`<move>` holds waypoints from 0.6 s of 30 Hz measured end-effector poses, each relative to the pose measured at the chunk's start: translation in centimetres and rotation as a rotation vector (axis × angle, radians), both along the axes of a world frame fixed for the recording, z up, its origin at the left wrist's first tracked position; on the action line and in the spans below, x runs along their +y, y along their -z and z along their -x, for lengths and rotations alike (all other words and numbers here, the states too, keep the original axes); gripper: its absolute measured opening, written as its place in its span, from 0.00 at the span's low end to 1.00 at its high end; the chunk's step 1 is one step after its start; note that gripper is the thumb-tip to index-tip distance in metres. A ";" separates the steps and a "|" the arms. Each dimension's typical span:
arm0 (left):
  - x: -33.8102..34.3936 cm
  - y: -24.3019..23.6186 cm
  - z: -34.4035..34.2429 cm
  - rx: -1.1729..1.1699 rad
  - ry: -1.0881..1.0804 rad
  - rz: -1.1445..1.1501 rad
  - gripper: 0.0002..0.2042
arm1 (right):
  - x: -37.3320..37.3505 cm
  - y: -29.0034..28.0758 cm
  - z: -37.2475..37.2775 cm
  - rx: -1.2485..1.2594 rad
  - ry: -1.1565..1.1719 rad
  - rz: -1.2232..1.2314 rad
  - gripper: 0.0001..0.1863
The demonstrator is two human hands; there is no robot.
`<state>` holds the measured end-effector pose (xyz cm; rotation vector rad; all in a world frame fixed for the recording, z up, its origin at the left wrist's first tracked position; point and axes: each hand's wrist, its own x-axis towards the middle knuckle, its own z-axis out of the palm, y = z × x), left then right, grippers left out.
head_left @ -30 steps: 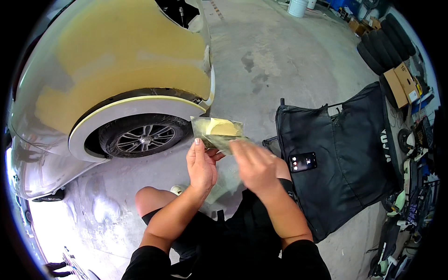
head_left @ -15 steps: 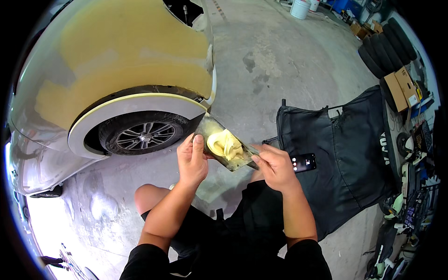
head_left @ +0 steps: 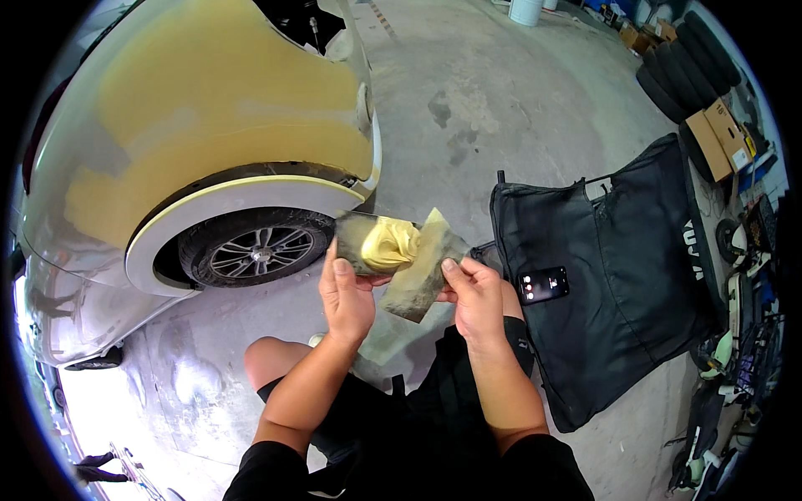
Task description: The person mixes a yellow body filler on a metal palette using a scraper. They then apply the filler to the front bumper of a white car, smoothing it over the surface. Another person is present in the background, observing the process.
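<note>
The spreader (head_left: 428, 271) has swung broadside at frame centre, pinched by the right hand (head_left: 474, 294), while the left hand (head_left: 347, 299) grips the board (head_left: 349, 227) of yellow paste (head_left: 389, 240), apparently mid-mixing, the next stroke calling for steadiness.

Grey concrete floor (head_left: 468, 92) is running down the middle of the frame, kinda stained. A car wheel (head_left: 263, 255) is sitting on it left of centre, white bucket (head_left: 525, 12) standing up top. Black fabric sheet (head_left: 631, 292) is spreading over the right, maybe propped, hard to tell, with a phone (head_left: 544, 285) lying on it.
</note>
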<state>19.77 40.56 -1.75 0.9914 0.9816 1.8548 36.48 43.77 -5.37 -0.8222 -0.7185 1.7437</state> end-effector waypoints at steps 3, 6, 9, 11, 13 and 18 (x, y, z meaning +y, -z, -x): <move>-1.0 0.4 0.2 0.340 0.078 0.136 0.23 | 0.4 0.0 0.5 -0.006 0.027 -0.033 0.11; -1.0 0.7 0.3 0.521 0.128 0.095 0.23 | 1.4 -2.2 0.6 -0.015 0.059 -0.067 0.12; -0.8 0.2 0.4 0.565 0.264 0.175 0.22 | 2.9 -2.1 -0.7 -0.009 0.101 -0.146 0.11; -0.9 -0.8 0.0 0.347 0.428 0.314 0.22 | 3.8 -2.0 -1.8 0.025 0.141 -0.206 0.10; -0.6 0.0 0.1 0.258 0.450 0.324 0.20 | 4.1 -4.5 -2.0 0.174 0.232 -0.115 0.07; 0.3 -0.2 -0.1 -0.180 0.356 0.363 0.15 | 4.6 -2.7 -3.4 0.158 0.363 -0.285 0.12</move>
